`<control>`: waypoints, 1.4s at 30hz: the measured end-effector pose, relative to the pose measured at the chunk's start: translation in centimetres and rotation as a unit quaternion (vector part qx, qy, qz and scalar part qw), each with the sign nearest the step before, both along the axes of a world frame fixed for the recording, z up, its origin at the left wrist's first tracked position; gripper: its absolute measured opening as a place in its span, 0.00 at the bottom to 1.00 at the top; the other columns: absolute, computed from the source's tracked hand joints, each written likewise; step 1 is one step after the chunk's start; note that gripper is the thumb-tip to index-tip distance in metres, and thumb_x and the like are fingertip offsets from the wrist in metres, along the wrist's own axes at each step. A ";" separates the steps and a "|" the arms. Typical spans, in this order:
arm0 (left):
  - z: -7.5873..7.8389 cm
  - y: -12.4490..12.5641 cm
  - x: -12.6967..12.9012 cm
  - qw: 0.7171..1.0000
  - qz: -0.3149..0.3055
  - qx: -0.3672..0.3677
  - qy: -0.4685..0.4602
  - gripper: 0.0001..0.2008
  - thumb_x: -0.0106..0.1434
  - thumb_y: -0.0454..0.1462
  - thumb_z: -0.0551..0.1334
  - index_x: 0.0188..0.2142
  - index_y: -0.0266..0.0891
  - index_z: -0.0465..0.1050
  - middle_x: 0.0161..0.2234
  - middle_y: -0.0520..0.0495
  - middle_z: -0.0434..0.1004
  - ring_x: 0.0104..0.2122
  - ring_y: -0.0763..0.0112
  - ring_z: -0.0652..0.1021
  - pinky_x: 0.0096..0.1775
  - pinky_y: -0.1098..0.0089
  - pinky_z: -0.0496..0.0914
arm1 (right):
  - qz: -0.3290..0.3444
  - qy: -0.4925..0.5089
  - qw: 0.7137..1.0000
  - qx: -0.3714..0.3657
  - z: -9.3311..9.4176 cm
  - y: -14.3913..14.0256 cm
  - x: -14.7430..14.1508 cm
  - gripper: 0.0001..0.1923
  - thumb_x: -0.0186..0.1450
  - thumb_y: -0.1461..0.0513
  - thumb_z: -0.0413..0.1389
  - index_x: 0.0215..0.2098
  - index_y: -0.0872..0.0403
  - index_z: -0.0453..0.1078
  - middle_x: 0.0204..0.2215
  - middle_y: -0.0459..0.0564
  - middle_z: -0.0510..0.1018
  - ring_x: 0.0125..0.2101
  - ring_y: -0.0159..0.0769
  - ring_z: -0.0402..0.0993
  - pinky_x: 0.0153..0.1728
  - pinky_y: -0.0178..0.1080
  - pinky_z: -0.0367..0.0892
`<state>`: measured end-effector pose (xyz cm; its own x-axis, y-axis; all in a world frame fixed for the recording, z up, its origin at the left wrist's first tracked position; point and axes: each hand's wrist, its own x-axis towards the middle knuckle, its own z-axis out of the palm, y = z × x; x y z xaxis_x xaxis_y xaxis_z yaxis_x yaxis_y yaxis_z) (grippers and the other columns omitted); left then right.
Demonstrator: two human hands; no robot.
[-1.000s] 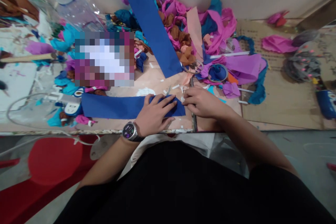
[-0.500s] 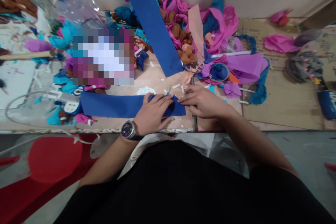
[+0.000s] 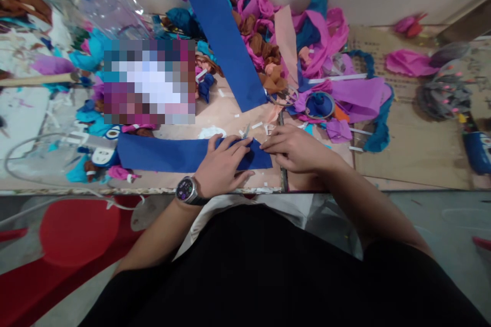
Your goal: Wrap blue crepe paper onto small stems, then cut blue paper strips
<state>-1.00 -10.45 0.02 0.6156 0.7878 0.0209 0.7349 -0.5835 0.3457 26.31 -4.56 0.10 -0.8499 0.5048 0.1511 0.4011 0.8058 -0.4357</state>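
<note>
A dark blue paper strip [image 3: 164, 154] lies along the near edge of the table [image 3: 406, 158]. My left hand [image 3: 224, 166], with a watch on the wrist, presses flat on the strip's right part, fingers spread. My right hand [image 3: 295, 149] pinches the strip's right end at its upper corner, fingertips touching those of the left hand. A second, longer blue strip [image 3: 224, 36] lies diagonally beyond them, reaching toward the wall.
Crumpled pink, purple, brown and teal paper [image 3: 307, 46] is heaped at the back. A plastic bottle [image 3: 103, 2] lies at the far left, tape rings [image 3: 319, 104] right of centre, a white cable [image 3: 34, 163] at left. A red stool [image 3: 76, 230] stands below the table edge.
Both hands stay on the strip's right end. My right fingertips have crept a little left onto the corner. The view has shifted slightly.
</note>
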 end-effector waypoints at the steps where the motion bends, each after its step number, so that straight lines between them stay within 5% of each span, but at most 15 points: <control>1: 0.0 0.0 0.0 1.000 0.002 0.000 0.000 0.27 0.71 0.50 0.61 0.63 0.41 0.69 0.70 0.38 0.68 0.69 0.43 0.66 0.69 0.37 0.50 | 0.000 0.002 1.000 0.001 0.0 0.0 0.0 0.20 0.65 0.68 0.55 0.51 0.52 0.83 0.51 0.52 0.86 0.51 0.49 0.76 0.55 0.54 0.69; 5: -0.1 0.0 0.0 1.000 0.005 -0.002 0.004 0.33 0.71 0.51 0.61 0.71 0.42 0.62 0.70 0.38 0.69 0.69 0.44 0.65 0.69 0.38 0.50 | 0.001 0.005 1.000 0.000 0.0 0.0 0.0 0.20 0.65 0.68 0.55 0.50 0.52 0.84 0.51 0.52 0.86 0.50 0.50 0.77 0.54 0.54 0.70; 20: -0.1 0.1 -0.1 1.000 0.004 0.002 0.005 0.29 0.70 0.51 0.62 0.66 0.44 0.70 0.72 0.41 0.65 0.69 0.42 0.66 0.69 0.35 0.49 | -0.005 0.004 1.000 0.008 0.0 0.0 -0.2 0.16 0.65 0.68 0.56 0.45 0.53 0.84 0.53 0.52 0.85 0.53 0.50 0.76 0.56 0.55 0.69; 31: -0.2 0.1 0.1 1.000 -0.011 -0.003 0.012 0.33 0.70 0.50 0.60 0.72 0.50 0.62 0.74 0.43 0.62 0.70 0.42 0.64 0.69 0.36 0.48 | -0.008 0.012 1.000 0.007 0.1 0.0 -0.3 0.14 0.64 0.70 0.55 0.39 0.52 0.82 0.51 0.52 0.86 0.51 0.50 0.76 0.54 0.54 0.69; 38: -0.3 0.2 0.0 1.000 -0.017 0.005 0.006 0.31 0.70 0.50 0.61 0.70 0.48 0.67 0.72 0.43 0.65 0.69 0.43 0.66 0.68 0.35 0.49 | -0.042 0.053 0.998 0.007 -0.6 -0.1 -0.6 0.19 0.65 0.68 0.55 0.51 0.52 0.81 0.50 0.54 0.85 0.50 0.48 0.77 0.54 0.53 0.71; 42: -0.4 0.2 0.0 1.000 -0.016 0.008 -0.003 0.30 0.71 0.52 0.60 0.68 0.48 0.68 0.71 0.43 0.66 0.69 0.44 0.67 0.68 0.34 0.50 | -0.002 0.054 0.998 0.013 -0.9 0.0 -0.7 0.21 0.65 0.68 0.56 0.53 0.51 0.82 0.53 0.51 0.85 0.51 0.48 0.75 0.56 0.54 0.72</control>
<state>-1.00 -10.22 -0.42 0.6411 0.7665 0.0378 0.7129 -0.6130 0.3404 25.59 -4.55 -0.75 -0.8257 0.5032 0.2550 0.3564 0.8157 -0.4556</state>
